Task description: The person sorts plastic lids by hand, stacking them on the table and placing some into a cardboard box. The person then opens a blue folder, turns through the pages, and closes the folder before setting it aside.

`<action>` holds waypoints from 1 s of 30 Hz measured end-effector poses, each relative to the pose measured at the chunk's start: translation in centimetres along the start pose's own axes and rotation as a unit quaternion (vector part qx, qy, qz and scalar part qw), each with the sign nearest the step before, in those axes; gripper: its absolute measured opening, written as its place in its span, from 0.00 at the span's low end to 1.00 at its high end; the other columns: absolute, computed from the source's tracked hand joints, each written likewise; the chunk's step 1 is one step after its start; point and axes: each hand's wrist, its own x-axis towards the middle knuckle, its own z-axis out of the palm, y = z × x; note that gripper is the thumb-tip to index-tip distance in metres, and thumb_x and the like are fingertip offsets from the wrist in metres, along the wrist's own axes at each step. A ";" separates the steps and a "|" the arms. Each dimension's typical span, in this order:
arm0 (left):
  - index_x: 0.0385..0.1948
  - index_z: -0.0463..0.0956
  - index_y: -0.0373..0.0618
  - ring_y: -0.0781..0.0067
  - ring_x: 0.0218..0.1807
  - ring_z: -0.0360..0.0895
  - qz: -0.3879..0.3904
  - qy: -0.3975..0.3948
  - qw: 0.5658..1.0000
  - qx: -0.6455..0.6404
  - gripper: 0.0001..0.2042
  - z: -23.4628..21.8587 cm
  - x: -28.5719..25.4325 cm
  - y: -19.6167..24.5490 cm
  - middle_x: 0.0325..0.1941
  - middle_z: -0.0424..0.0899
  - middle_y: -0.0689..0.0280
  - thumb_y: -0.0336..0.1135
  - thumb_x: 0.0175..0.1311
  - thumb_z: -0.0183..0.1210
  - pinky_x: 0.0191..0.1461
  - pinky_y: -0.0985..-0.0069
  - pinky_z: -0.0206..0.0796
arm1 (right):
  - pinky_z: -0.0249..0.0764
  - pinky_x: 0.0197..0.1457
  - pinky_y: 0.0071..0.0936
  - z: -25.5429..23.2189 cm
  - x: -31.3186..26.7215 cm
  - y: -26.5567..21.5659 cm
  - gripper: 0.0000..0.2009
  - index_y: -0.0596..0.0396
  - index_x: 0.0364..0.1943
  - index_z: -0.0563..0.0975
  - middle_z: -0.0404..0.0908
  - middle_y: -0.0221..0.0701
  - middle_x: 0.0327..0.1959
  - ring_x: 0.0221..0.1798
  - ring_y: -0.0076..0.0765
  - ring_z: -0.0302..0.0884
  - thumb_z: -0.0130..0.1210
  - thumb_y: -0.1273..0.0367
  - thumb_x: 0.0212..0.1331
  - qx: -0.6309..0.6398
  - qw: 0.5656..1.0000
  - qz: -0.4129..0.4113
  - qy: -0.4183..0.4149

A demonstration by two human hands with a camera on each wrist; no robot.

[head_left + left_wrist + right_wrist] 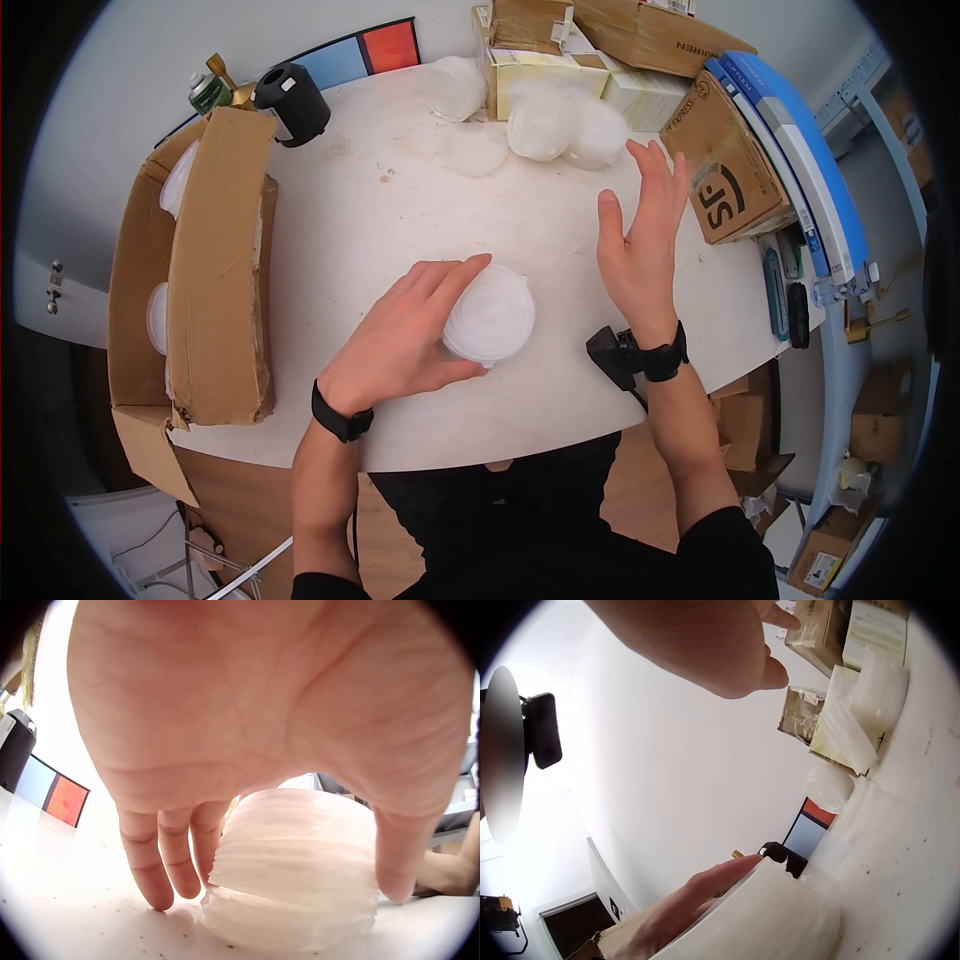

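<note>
A stack of translucent white plastic lids point(490, 315) stands near the middle of the table's front half. My left hand point(400, 335) grips it from the left, thumb on the near side and fingers round the far side. In the left wrist view, the stack point(292, 862) shows many thin layered rims under the palm, with a gap low down on its left side. My right hand point(645, 245) is raised to the right of the stack, fingers extended and holding nothing. The right wrist view shows the same stack point(765, 922) at the bottom.
More translucent lids point(545, 125) lie at the back by yellowish boxes point(550, 75). An upright cardboard box point(220, 280) on the left holds white round pieces point(157, 318). A black cylinder point(290, 105) stands behind it. At right are a brown carton point(725, 170) and blue binders point(800, 140).
</note>
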 end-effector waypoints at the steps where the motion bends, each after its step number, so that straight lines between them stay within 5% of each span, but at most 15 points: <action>1: 0.73 0.63 0.43 0.48 0.66 0.72 -0.004 -0.002 1.000 0.002 0.48 0.0 0.0 0.0 0.66 0.75 0.53 0.35 0.45 0.79 0.71 0.60 0.67 | 0.46 0.81 0.62 0.0 0.0 0.0 0.26 0.58 0.71 0.66 0.60 0.54 0.76 0.83 0.71 0.40 0.53 0.75 0.68 -0.004 1.000 0.000 0.000; 13: 0.73 0.63 0.44 0.48 0.67 0.73 0.013 0.001 1.000 0.016 0.52 0.2 -0.1 -0.4 0.67 0.76 0.53 0.35 0.39 0.82 0.71 0.60 0.68 | 0.49 0.81 0.58 -0.1 0.2 -0.2 0.25 0.60 0.70 0.66 0.63 0.53 0.74 0.82 0.71 0.45 0.47 0.80 0.68 0.037 0.999 -0.008 -0.021; 16: 0.74 0.63 0.44 0.48 0.67 0.73 0.014 0.005 1.000 -0.002 0.52 0.0 0.0 0.0 0.67 0.76 0.53 0.36 0.39 0.83 0.71 0.60 0.68 | 0.55 0.80 0.53 -0.1 0.0 -0.3 0.22 0.60 0.68 0.68 0.68 0.51 0.71 0.80 0.66 0.53 0.49 0.78 0.70 0.038 0.999 -0.006 -0.018; 18: 0.74 0.63 0.44 0.47 0.67 0.73 0.021 0.019 1.000 -0.003 0.52 0.0 0.0 -0.1 0.67 0.76 0.52 0.36 0.39 0.83 0.71 0.60 0.69 | 0.67 0.73 0.44 -0.3 0.3 -0.6 0.17 0.61 0.62 0.74 0.77 0.48 0.63 0.70 0.57 0.70 0.52 0.73 0.72 0.151 0.984 0.007 -0.092; 19: 0.74 0.62 0.43 0.47 0.67 0.74 0.032 0.032 0.999 -0.006 0.53 -0.1 0.0 -0.2 0.67 0.76 0.52 0.36 0.40 0.83 0.71 0.59 0.69 | 0.67 0.73 0.44 -0.4 0.3 -1.0 0.17 0.61 0.62 0.74 0.77 0.48 0.63 0.70 0.57 0.70 0.52 0.73 0.72 0.154 0.984 0.006 -0.093; 21: 0.74 0.62 0.43 0.47 0.67 0.74 0.027 0.048 0.998 -0.013 0.53 0.0 -0.1 -0.2 0.67 0.76 0.52 0.36 0.39 0.83 0.70 0.59 0.70 | 0.74 0.63 0.39 -0.8 0.1 -1.5 0.13 0.61 0.55 0.79 0.82 0.45 0.54 0.58 0.51 0.80 0.56 0.69 0.72 0.221 0.950 -0.023 -0.220; 30: 0.73 0.62 0.43 0.46 0.66 0.75 0.012 0.040 0.999 0.001 0.53 0.3 0.1 -0.1 0.66 0.76 0.52 0.37 0.40 0.83 0.68 0.59 0.71 | 0.77 0.56 0.38 -0.3 -0.4 -1.3 0.11 0.61 0.51 0.81 0.85 0.44 0.47 0.51 0.49 0.83 0.56 0.68 0.73 0.262 0.932 -0.011 -0.250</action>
